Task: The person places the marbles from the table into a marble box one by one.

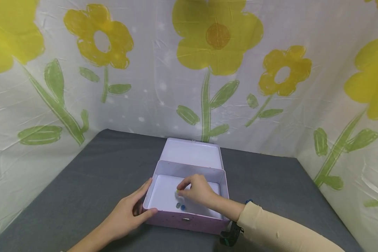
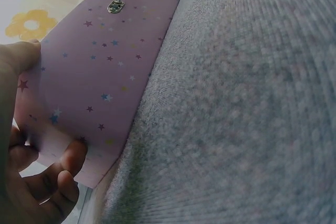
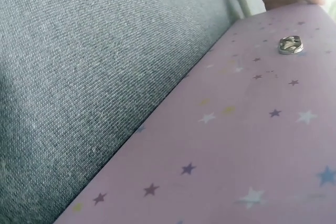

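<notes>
A pink tin box printed with small stars stands on the dark grey surface, its hinged lid laid back behind it. My left hand holds the box at its front left corner, thumb at the front rim and fingers along the left side. Inside the box, my right hand pinches a small yellow-green piece between thumb and fingertips, low over the white floor. Close in front of that lie a blue round piece and a grey-green one. The right wrist view shows only the box front, not the right hand.
A metal catch plate sits on the box front. The grey cloth-like surface spreads around the box. Behind and at both sides hang pale curtains with yellow flowers. A dark band hangs below the right wrist beside the box's front right corner.
</notes>
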